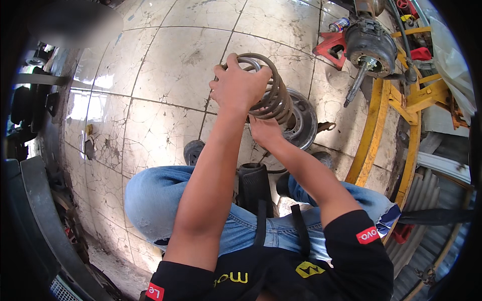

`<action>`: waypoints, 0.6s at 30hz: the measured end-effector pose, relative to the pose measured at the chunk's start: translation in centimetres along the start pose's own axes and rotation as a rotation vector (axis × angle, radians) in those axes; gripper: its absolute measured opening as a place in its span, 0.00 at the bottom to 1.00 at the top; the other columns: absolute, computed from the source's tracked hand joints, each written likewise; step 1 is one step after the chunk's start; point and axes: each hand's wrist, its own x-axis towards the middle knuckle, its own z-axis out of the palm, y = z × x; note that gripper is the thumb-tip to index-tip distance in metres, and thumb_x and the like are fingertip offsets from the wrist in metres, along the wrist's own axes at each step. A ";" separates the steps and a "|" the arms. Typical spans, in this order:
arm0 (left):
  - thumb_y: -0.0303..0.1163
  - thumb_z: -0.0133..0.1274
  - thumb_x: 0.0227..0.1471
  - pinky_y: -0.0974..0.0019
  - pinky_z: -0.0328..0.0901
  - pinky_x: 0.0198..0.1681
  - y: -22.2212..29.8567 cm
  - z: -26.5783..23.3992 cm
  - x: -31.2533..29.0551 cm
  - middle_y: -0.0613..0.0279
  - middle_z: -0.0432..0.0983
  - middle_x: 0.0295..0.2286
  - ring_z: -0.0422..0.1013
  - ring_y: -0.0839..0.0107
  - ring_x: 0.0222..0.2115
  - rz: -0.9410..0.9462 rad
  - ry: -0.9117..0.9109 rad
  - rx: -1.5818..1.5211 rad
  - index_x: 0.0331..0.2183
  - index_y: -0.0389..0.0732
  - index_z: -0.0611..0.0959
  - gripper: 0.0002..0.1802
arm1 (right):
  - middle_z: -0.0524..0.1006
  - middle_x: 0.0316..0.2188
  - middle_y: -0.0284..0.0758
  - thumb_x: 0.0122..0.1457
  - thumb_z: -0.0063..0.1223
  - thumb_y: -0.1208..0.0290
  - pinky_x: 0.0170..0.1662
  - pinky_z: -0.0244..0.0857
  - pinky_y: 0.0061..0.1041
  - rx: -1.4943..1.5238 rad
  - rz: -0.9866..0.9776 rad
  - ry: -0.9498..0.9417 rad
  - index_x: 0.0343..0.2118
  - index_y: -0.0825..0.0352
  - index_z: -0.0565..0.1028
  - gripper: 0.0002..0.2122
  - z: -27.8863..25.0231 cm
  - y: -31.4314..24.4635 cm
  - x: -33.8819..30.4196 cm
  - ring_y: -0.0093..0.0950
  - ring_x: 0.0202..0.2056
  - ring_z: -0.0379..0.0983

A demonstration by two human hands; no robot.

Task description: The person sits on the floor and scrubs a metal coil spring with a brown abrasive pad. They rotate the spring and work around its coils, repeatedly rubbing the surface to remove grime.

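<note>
A rusty brown coil spring (281, 103) stands tilted over a round metal drum-like part (307, 123) on the floor, its upper end toward the left. My left hand (241, 85) is wrapped over the top coils, fingers spread around the rim and thumb on the right side. Lower down, my right hand (266, 131) grips the near side of the spring, its fingertips partly hidden by the coils. A black ribbed rubber cylinder (255, 183) stands between my legs, just nearer than my right hand.
Cracked pale tiles (170, 65) cover the floor. At the far right are a red jack stand (332, 48), a spray can (339, 24) and a greasy hub with a shaft (370, 50). A yellow metal frame (371, 133) runs along the right. Dark vehicle parts (45, 200) line the left.
</note>
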 end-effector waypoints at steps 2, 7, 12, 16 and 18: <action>0.56 0.55 0.39 0.40 0.51 0.59 0.0 0.3 0.1 0.38 0.52 0.59 0.55 0.35 0.57 0.004 0.000 0.003 0.62 0.44 0.59 0.52 | 0.64 0.58 0.53 0.58 0.40 0.69 0.65 0.49 0.43 0.071 0.041 0.079 0.60 0.72 0.59 0.26 2.9 -0.2 0.8 0.45 0.60 0.62; 0.55 0.55 0.39 0.41 0.51 0.59 0.0 -0.2 0.3 0.39 0.53 0.59 0.55 0.35 0.57 -0.019 -0.008 -0.026 0.62 0.44 0.59 0.51 | 0.64 0.60 0.46 0.59 0.39 0.70 0.65 0.47 0.42 0.039 -0.137 0.119 0.62 0.71 0.59 0.26 1.5 1.7 -1.6 0.43 0.61 0.59; 0.54 0.55 0.39 0.41 0.51 0.59 -0.1 -0.4 0.1 0.40 0.53 0.59 0.55 0.35 0.57 -0.021 -0.004 -0.025 0.62 0.43 0.60 0.51 | 0.60 0.63 0.43 0.61 0.41 0.66 0.68 0.41 0.39 -0.178 -0.164 -0.145 0.61 0.70 0.62 0.25 -2.0 3.0 -3.9 0.36 0.65 0.53; 0.54 0.55 0.39 0.40 0.51 0.60 0.1 0.0 0.0 0.39 0.53 0.59 0.55 0.35 0.57 0.007 0.017 -0.027 0.62 0.44 0.60 0.51 | 0.60 0.63 0.43 0.59 0.49 0.62 0.66 0.46 0.38 0.032 -0.161 0.023 0.60 0.69 0.62 0.27 0.4 2.4 -1.5 0.35 0.65 0.54; 0.54 0.55 0.39 0.40 0.51 0.60 0.0 0.3 -0.1 0.39 0.53 0.59 0.55 0.35 0.57 0.028 0.027 -0.026 0.62 0.44 0.61 0.51 | 0.62 0.62 0.43 0.58 0.51 0.61 0.65 0.47 0.38 0.105 -0.092 0.058 0.60 0.69 0.63 0.28 0.9 1.4 0.3 0.35 0.65 0.54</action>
